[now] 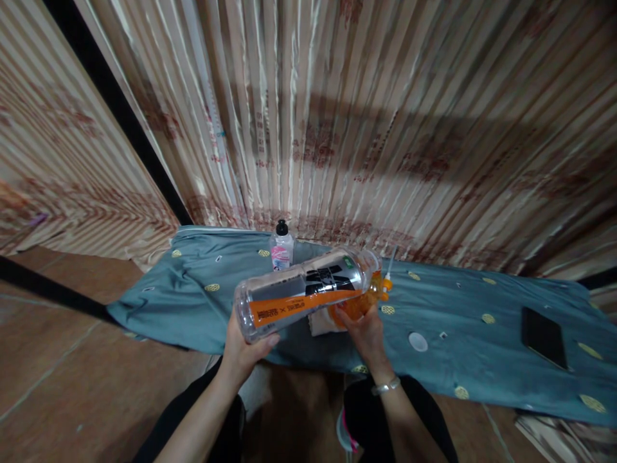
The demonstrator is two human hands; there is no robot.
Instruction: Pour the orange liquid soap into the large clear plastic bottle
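My left hand point(243, 350) is wrapped round the base of a large clear plastic bottle point(284, 286) with a black and orange label. The bottle is tilted, its narrower end up to the right. My right hand point(364, 331) grips a transparent orange bottle point(354, 310), whose upper part lies close under the clear bottle's end. Whether the two touch, or any liquid runs between them, I cannot tell. An orange cap point(386, 288) with a thin whitish tube shows beside the orange bottle; how it is joined is unclear. A pale folded cloth point(324, 325) lies below.
A small clear bottle point(282, 251) with a black cap and pink label stands behind on the bluish-green cloth cover point(463, 360). To the right lie a round white lid point(418, 341) and a flat black rectangular object point(544, 336). Pleated curtain point(337, 128) hangs behind.
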